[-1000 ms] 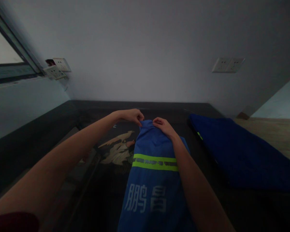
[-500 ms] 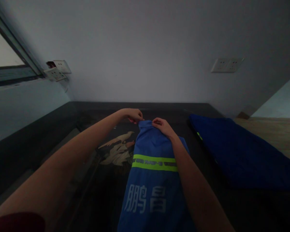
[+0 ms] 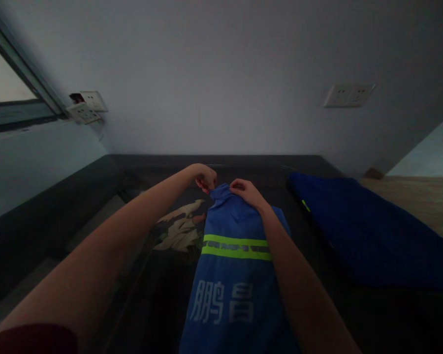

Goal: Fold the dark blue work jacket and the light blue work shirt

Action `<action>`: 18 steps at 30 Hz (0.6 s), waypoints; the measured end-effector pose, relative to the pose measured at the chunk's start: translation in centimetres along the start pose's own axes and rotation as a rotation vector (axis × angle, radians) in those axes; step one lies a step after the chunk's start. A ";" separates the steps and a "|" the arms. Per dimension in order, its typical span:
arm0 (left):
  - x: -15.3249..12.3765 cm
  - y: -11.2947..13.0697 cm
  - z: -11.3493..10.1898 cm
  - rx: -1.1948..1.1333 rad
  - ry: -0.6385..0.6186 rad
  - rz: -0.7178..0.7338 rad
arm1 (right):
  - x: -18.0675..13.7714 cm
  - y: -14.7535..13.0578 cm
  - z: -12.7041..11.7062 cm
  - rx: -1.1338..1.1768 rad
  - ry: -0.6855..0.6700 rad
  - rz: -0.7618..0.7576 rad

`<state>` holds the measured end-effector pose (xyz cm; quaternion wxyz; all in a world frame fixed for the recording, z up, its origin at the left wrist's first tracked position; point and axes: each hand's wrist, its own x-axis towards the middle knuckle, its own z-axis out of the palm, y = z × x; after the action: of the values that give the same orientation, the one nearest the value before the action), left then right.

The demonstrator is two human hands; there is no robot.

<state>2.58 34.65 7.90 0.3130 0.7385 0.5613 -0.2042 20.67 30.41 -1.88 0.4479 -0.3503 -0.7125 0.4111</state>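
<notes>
A blue work jacket (image 3: 229, 275) lies lengthwise in front of me, narrowed by folding, with a yellow-green reflective band and pale printed characters facing up. Its collar points toward the wall. My left hand (image 3: 206, 178) pinches the left end of the collar between closed fingers. At the collar's right side, my right hand (image 3: 244, 190) grips the cloth between thumb and fingers, and that forearm lies across the jacket's right edge. The jacket's lower end runs out of the picture at the bottom.
A dark, glossy surface (image 3: 158, 290) with a printed picture lies beneath the jacket. To the right rests a folded dark-blue garment (image 3: 376, 236). The pale wall (image 3: 214, 88) behind carries a socket plate (image 3: 349, 95); more sockets (image 3: 84, 113) sit in the left corner beside a window frame.
My left hand has shifted slightly, its fingers curling more, and the collar is now more bunched and creased. My right hand stays nearly in place on the collar.
</notes>
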 end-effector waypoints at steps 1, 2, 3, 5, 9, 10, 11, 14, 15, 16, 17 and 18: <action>0.2 -0.1 0.1 -0.022 0.001 0.011 | 0.0 0.0 0.0 -0.008 -0.006 -0.001; 0.3 -0.2 0.1 -0.042 0.002 0.023 | 0.0 -0.1 0.0 -0.013 -0.009 0.001; 0.5 -0.4 0.1 -0.063 0.005 0.034 | 0.0 -0.1 0.0 -0.016 -0.009 0.003; 0.7 -0.5 0.0 -0.101 0.008 0.061 | 0.0 -0.1 0.0 -0.020 -0.003 0.005; 1.0 -0.5 -0.2 -0.151 -0.030 0.120 | 0.0 -0.1 -0.1 -0.038 0.004 0.017; 1.1 -0.5 -0.2 -0.156 -0.042 0.124 | 0.0 -0.1 -0.1 -0.043 0.005 0.018; 1.2 -0.5 -0.2 -0.163 -0.050 0.122 | 0.0 0.0 -0.1 -0.044 0.006 0.016; 1.5 -0.4 -0.1 -0.193 -0.060 0.083 | 0.1 0.0 0.0 -0.042 0.003 0.000; 1.5 -0.4 0.0 -0.196 -0.064 0.065 | 0.1 0.0 0.0 -0.044 0.001 -0.002; 1.6 -0.4 0.0 -0.193 -0.066 0.045 | 0.1 0.0 0.0 -0.048 0.000 -0.004; 1.7 -0.4 0.0 -0.185 -0.062 0.021 | 0.1 0.0 0.0 -0.054 -0.001 -0.005; 1.8 -0.5 0.0 -0.171 -0.048 -0.007 | 0.1 0.1 0.0 -0.061 -0.001 -0.005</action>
<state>2.63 35.99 6.56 0.3878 0.7020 0.5714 -0.1742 20.60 30.53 -1.91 0.4377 -0.3619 -0.7257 0.3883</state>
